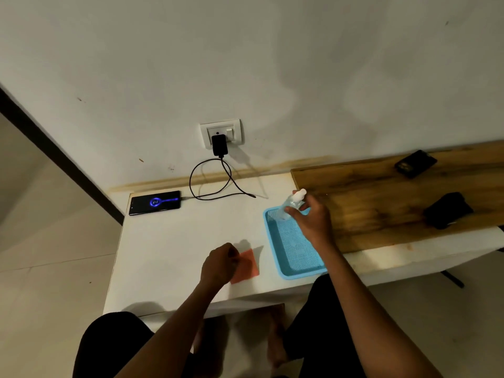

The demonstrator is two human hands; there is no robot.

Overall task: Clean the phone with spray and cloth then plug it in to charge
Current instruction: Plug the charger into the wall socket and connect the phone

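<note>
Both hands busy: right hand (311,219) grips spray bottle (293,203) over tray (293,274), left hand (219,261) pinches cloth (246,264), phone (155,202) lying crosswise far left.

The phone (155,202) lies flat at the far left corner of the table (169,241), near the wall. A cable (215,184) runs from its right end up to the charger (219,145) in the wall socket (221,132) behind the table. The tray (293,257) sits right of centre, against a board (381,197) lying further right. The right hand (313,219) holds the spray bottle (293,204) over the tray's far end. The cloth (246,266) lies near the front edge, left of the tray, with the left hand (219,264) at its left edge. Two small objects (447,210) rest on the board.
</note>
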